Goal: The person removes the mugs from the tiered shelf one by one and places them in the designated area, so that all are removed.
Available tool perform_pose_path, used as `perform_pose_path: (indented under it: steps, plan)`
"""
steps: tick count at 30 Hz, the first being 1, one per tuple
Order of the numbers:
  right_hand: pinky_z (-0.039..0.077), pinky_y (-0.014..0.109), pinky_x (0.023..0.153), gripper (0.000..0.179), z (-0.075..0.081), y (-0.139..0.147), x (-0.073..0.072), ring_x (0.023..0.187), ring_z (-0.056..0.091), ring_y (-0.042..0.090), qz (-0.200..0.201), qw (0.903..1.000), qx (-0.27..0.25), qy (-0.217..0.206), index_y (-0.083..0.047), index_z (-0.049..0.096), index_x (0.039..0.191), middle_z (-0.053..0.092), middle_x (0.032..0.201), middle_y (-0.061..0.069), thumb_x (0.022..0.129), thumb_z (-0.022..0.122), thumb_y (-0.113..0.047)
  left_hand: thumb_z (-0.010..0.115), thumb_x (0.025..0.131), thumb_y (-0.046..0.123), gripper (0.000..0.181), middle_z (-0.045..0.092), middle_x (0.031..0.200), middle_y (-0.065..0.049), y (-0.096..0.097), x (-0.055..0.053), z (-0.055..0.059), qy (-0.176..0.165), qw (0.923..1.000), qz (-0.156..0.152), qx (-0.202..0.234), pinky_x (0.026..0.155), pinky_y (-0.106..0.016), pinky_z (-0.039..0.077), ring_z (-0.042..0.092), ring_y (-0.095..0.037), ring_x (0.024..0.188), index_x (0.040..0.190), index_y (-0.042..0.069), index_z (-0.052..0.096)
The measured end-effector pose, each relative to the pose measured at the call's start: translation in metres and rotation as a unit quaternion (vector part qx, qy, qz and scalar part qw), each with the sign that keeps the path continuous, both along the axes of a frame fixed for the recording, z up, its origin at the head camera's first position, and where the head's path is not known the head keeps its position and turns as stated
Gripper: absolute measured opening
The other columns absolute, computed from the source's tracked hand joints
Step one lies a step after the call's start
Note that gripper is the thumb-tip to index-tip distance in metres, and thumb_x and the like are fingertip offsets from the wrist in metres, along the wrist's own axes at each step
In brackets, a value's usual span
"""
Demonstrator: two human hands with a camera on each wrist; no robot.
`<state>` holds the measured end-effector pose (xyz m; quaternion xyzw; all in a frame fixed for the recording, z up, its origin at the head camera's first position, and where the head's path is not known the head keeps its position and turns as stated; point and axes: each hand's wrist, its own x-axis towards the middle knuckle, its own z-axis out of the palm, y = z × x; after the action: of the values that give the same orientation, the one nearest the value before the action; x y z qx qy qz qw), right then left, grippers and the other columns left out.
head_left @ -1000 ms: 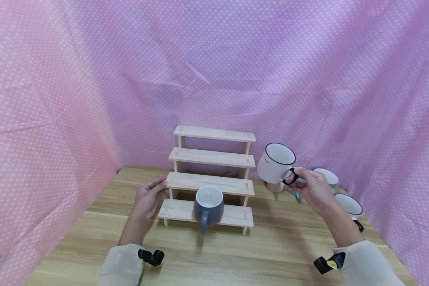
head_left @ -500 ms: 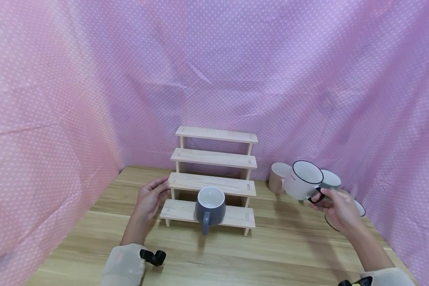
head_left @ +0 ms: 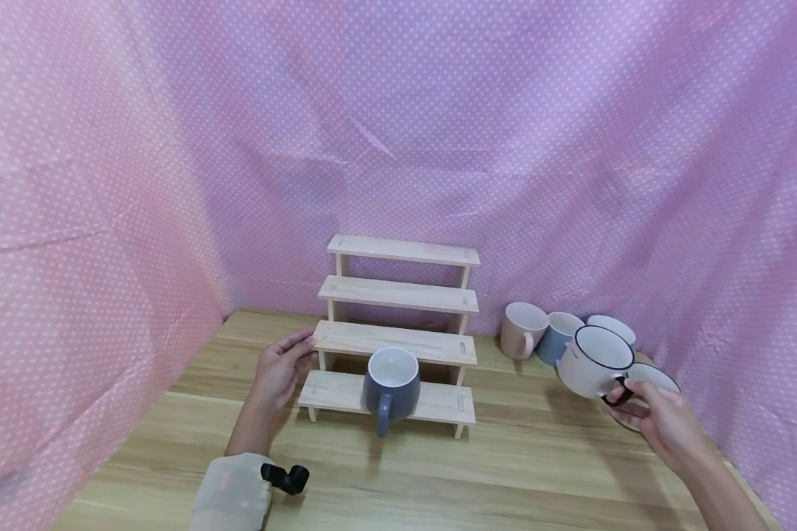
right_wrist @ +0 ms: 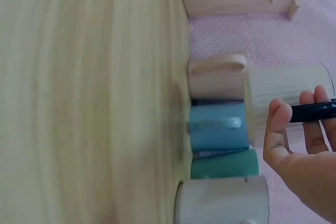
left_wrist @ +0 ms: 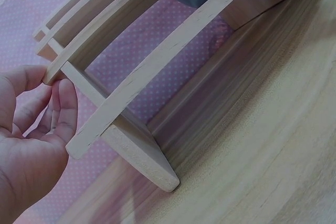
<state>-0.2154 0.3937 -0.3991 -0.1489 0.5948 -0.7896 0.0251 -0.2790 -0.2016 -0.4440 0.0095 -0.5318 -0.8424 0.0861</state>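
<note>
My right hand (head_left: 660, 417) grips the black handle of a white mug (head_left: 591, 363) with a dark rim. The mug hangs above the table at the right, mouth up and slightly tilted. With thumb and fingertips, my left hand (left_wrist: 37, 124) pinches the left end of a board on a wooden stepped display stand (head_left: 398, 295), the second step from the bottom. On the lowest step sits a grey-blue mug (head_left: 390, 391), its handle facing me.
Behind the held mug stand a pink mug (head_left: 523, 332), a blue mug (head_left: 558, 341), a green mug (right_wrist: 226, 164) and another dark-rimmed white mug (right_wrist: 223, 200). A pink dotted cloth (head_left: 398, 110) hangs around the wooden table (head_left: 398, 487).
My right hand has carried the white mug from beside the stand rightward and down, toward the other mugs. The left hand still holds the stand's edge.
</note>
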Motion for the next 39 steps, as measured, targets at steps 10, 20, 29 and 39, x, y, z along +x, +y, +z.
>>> perform_pose_path:
  steps: [10, 20, 29, 39]
  plan:
    - [0.066, 0.039, 0.08, 0.036, -0.022, 0.011, 0.002, 0.091, 0.074, 0.024, 0.02, 0.9996, 0.009, 0.02, 0.003, 0.069, 0.103, 0.074, 0.096, 0.01, 0.11, 0.033, 0.003, 0.064, 0.099, -0.004, 0.037, 0.074, 0.099, 0.0, 0.0, 0.001, 0.002, -0.008, 0.9999, -0.001, -0.007, 0.082, -0.021, 0.062, 0.07, -0.009, 0.08, 0.133, -0.014, 0.057]
    - [0.065, 0.041, 0.085, 0.041, -0.041, 0.019, 0.004, 0.093, 0.074, 0.025, 0.006, 0.9993, 0.006, -0.037, 0.0, 0.073, 0.103, 0.074, 0.099, 0.009, 0.11, 0.033, 0.001, 0.064, 0.099, -0.004, 0.034, 0.074, 0.099, 0.0, 0.001, 0.001, 0.001, -0.013, 0.9999, 0.002, -0.005, 0.082, -0.02, 0.062, 0.07, -0.009, 0.079, 0.131, -0.012, 0.059]
    - [0.065, 0.042, 0.086, 0.039, -0.052, 0.018, 0.001, 0.094, 0.074, 0.024, -0.006, 0.9989, -0.001, -0.046, -0.001, 0.074, 0.104, 0.075, 0.099, 0.01, 0.109, 0.035, 0.001, 0.064, 0.099, -0.003, 0.034, 0.073, 0.095, 0.0, 0.001, 0.0, 0.001, -0.015, 0.9998, 0.003, -0.013, 0.08, -0.02, 0.062, 0.069, -0.01, 0.078, 0.131, -0.012, 0.059]
    - [0.064, 0.043, 0.088, 0.04, -0.056, 0.019, 0.0, 0.097, 0.074, 0.024, 0.007, 0.9988, -0.011, -0.046, -0.001, 0.073, 0.104, 0.075, 0.1, 0.011, 0.11, 0.033, 0.001, 0.065, 0.098, -0.003, 0.032, 0.074, 0.096, -0.001, 0.002, -0.001, 0.001, -0.017, 0.9998, 0.006, -0.009, 0.079, -0.02, 0.062, 0.07, -0.01, 0.079, 0.129, -0.01, 0.061]
